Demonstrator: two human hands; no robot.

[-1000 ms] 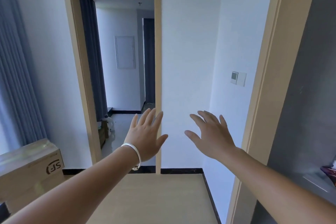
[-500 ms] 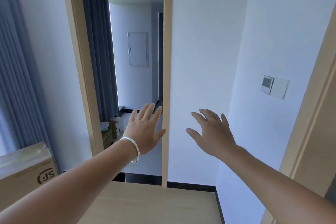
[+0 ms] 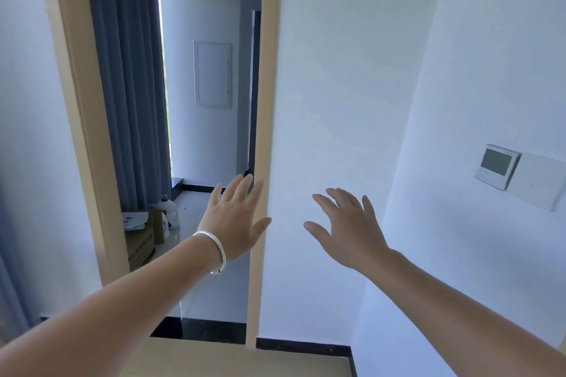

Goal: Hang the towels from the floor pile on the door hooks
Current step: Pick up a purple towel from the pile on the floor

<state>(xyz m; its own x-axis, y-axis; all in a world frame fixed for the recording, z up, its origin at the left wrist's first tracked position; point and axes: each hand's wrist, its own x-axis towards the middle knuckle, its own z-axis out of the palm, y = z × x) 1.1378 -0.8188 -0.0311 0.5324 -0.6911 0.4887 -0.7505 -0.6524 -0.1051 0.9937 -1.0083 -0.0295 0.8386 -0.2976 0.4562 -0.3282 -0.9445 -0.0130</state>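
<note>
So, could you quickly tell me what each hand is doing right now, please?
Left hand: open, fingers straight, holding nothing.
Right hand: open, fingers spread, holding nothing.

There is a single view, from the person's head, facing forward and slightly down at a wooden door frame (image 3: 263,131) that stands close ahead. The frame's opening lies left of centre and shows a further room; right of the frame runs a white wall (image 3: 352,86).
</note>
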